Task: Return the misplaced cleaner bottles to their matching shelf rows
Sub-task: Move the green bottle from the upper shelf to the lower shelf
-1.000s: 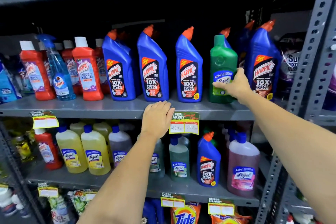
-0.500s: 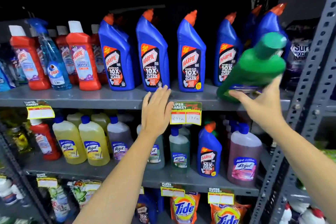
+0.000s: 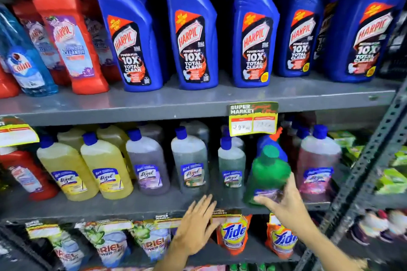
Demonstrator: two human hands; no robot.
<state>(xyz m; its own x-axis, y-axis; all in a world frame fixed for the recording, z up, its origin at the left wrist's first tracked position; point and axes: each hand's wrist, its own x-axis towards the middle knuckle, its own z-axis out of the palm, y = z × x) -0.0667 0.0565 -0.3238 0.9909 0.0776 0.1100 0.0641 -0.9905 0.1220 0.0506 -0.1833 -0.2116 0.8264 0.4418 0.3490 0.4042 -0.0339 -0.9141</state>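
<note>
Green bottle (image 3: 267, 174) held at front edge of middle shelf (image 3: 110, 205), right of centre, tilted slightly, green cap up, base just over shelf lip. Gripped low by right hand (image 3: 288, 204): fingers (image 3: 263, 201) curled under and across label at base, thumb up along right side of bottle. Bottle body above fingers, mostly uncovered. Directly behind it, blue Harpic bottle (image 3: 272, 141) with orange cap, standing among Lizol bottles. Pale green Lizol bottle (image 3: 231, 164) just left, pink Lizol bottle (image 3: 317, 160) just right. Left hand (image 3: 196, 226) open, fingers spread, empty, palm toward shelf edge left of green bottle, not touching it. Further left on same shelf: grey, purple and yellow Lizol bottles (image 3: 105, 167), red bottle at far left. Upper shelf (image 3: 198, 101): row of blue Harpic bottles (image 3: 191, 28), red Harpic and blue Colin at left. Price tag (image 3: 253, 119) hanging from upper shelf edge. Tide pouches (image 3: 233, 232) below. Motion blur throughout.
</note>
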